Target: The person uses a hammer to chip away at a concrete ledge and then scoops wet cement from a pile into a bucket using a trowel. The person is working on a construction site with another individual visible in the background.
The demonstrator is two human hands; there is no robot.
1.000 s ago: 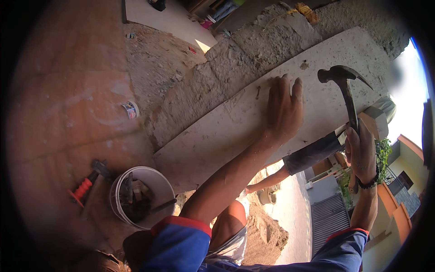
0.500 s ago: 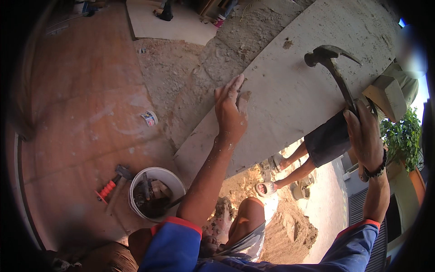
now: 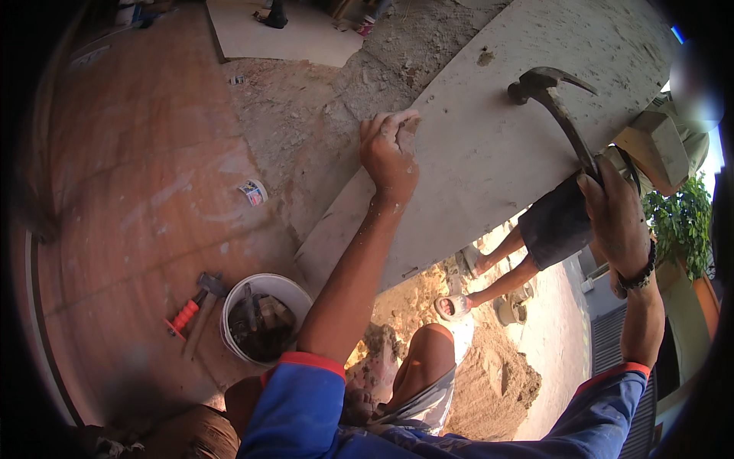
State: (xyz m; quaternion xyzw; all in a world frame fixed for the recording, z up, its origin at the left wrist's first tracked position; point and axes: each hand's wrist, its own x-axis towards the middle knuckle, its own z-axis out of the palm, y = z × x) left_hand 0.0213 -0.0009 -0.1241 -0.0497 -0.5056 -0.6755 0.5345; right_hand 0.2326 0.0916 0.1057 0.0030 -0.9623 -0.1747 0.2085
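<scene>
My right hand (image 3: 618, 218) is closed round the handle of a claw hammer (image 3: 569, 126). Its dark head is raised over the pale board (image 3: 489, 138), claw pointing right. At the board's upper left edge, my left hand (image 3: 388, 157) has its fingers curled over a small grey-brown chunk (image 3: 407, 136); what kind of piece it is does not show. A beaded bracelet (image 3: 641, 277) circles my right wrist.
A white bucket (image 3: 229, 336) of tools stands lower left, beside a hammer (image 3: 212, 286) and a red-gripped tool (image 3: 182, 317). Rough mortar (image 3: 329, 115) borders the board. Beyond it stands another person (image 3: 558, 229), near a sand pile (image 3: 497, 382) and a pale block (image 3: 654, 149).
The fingers of my left hand have curled in round the chunk, from a straighter pose. The hammer has shifted slightly up and left.
</scene>
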